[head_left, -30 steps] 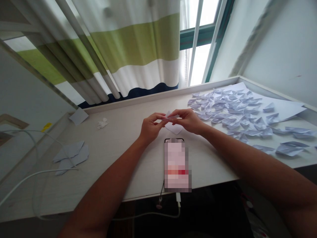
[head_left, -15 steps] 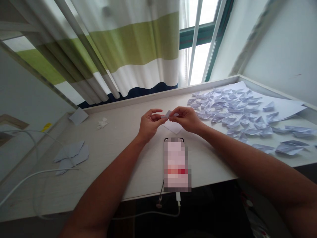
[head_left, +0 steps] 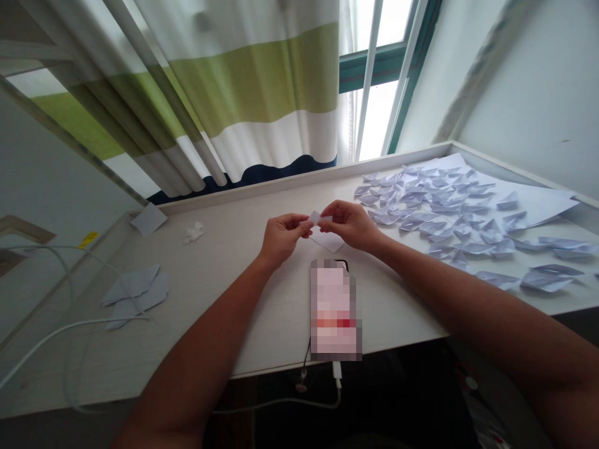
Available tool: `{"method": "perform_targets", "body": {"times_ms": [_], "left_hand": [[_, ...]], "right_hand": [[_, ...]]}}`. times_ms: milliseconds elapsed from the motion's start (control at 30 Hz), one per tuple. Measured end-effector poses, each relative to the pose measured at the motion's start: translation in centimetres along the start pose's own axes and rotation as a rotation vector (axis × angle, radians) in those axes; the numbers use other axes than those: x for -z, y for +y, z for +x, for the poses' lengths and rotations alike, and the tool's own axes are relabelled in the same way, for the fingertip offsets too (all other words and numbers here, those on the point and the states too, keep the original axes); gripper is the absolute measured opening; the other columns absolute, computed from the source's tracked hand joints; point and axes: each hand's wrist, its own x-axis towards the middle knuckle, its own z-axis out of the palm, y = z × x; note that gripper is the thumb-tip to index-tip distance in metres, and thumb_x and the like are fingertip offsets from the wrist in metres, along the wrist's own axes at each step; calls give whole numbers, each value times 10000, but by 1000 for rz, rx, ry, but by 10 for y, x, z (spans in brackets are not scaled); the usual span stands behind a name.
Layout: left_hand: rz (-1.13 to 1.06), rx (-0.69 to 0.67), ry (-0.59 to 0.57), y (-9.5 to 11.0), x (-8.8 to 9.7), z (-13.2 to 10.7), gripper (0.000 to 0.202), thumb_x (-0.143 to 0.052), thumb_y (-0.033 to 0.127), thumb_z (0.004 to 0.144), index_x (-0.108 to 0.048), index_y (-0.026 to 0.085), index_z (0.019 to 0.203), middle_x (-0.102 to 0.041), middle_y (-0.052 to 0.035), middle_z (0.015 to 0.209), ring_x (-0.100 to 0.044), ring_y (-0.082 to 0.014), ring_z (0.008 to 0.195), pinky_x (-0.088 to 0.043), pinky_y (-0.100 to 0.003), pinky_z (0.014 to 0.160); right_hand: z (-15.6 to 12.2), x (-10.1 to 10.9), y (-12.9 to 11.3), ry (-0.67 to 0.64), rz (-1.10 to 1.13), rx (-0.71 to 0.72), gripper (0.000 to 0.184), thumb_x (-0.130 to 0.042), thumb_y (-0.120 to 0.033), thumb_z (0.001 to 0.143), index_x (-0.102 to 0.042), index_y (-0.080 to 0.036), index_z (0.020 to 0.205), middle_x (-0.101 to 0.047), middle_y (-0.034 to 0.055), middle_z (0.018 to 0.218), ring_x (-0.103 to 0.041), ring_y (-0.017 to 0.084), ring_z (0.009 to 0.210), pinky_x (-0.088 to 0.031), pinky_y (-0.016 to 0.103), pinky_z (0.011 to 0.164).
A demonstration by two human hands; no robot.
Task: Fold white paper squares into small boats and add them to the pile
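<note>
Both my hands meet above the middle of the light wooden desk. My left hand and my right hand pinch a small folded piece of white paper between thumbs and fingertips, holding it a little above the desk. Under it a flat white paper sheet lies on the desk. Just in front of my hands a phone lies with its screen up.
Many small folded paper boats cover the right side of the desk, on large white sheets. Folded grey-white papers, a crumpled scrap and a white cable lie at the left. Curtain and window stand behind.
My fingers have worked the small paper: the left fingers, spread half a second ago, are closed on it again. The arms and the phone have hardly moved.
</note>
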Motion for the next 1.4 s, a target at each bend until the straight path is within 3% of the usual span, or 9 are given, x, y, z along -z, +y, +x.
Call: {"method": "perform_targets", "body": {"times_ms": [167,300,433,667,933,1033,1100,1267,1400], "left_hand": [[-76,31,59,-2,0,2,455,-1012,468,702,-752,157,908,-803,-55,784,-777,-181,696,-644,-326,711],[-113,108,15,3,-2,-2,486,-996,470,728,-688,166,950,-841,-96,888,-815,-216,735,-641,-327,697],[-80,138,-56,7,-4,-5,575,-997,506,732,-696,183,1100,-843,-86,855,-834,-251,761,-610,-301,649],[-70,157,-88,3,-5,-5,656,-1004,626,675,-635,188,995,-844,-90,900,-842,-265,714,-613,-276,582],[-49,98,-104,9,-9,-12,574,-947,603,768,-610,202,1003,-720,-152,1462,-821,-218,632,-604,-266,459],[6,93,-120,8,-8,-12,534,-921,589,803,-608,212,1015,-756,-137,1393,-803,-192,605,-565,-238,441],[81,39,-110,5,-7,-11,486,-913,560,819,-632,213,1011,-806,-102,1239,-810,-194,656,-559,-229,474],[167,-185,-30,-3,-6,-6,312,-929,400,818,-708,189,882,-821,-71,961,-810,-221,940,-632,-292,748],[-2,-143,-30,-5,-8,-4,391,-980,382,749,-679,192,912,-806,-42,854,-789,-191,805,-643,-340,783]], "right_hand": [[0,4,-4,136,-231,118,328,-858,-508,882,-712,-236,996,-806,75,1010,-792,242,859,-677,455,820],[-1,3,-7,118,-287,143,269,-787,-503,958,-729,-240,965,-801,60,911,-800,250,847,-674,461,823],[-2,2,-9,87,-313,190,232,-752,-467,994,-780,-238,1017,-809,68,946,-790,240,855,-676,441,823],[-2,1,-7,40,-296,246,246,-768,-478,993,-838,-244,1025,-794,87,1008,-768,237,869,-687,464,855],[-1,1,-6,2,-230,142,289,-755,-531,981,-795,-245,976,-812,80,1012,-751,251,916,-668,460,838],[0,3,-3,-14,-242,83,341,-757,-572,963,-752,-237,899,-814,73,942,-728,249,862,-641,452,826],[1,4,-2,-38,-271,66,348,-750,-569,964,-736,-234,872,-810,71,912,-717,247,837,-620,440,819],[3,4,-3,-48,-208,39,286,-790,-509,922,-757,-233,855,-814,70,903,-728,246,846,-625,430,827],[3,1,-1,1,-91,37,308,-878,-516,852,-771,-232,902,-812,60,906,-754,238,856,-647,433,827]]}}
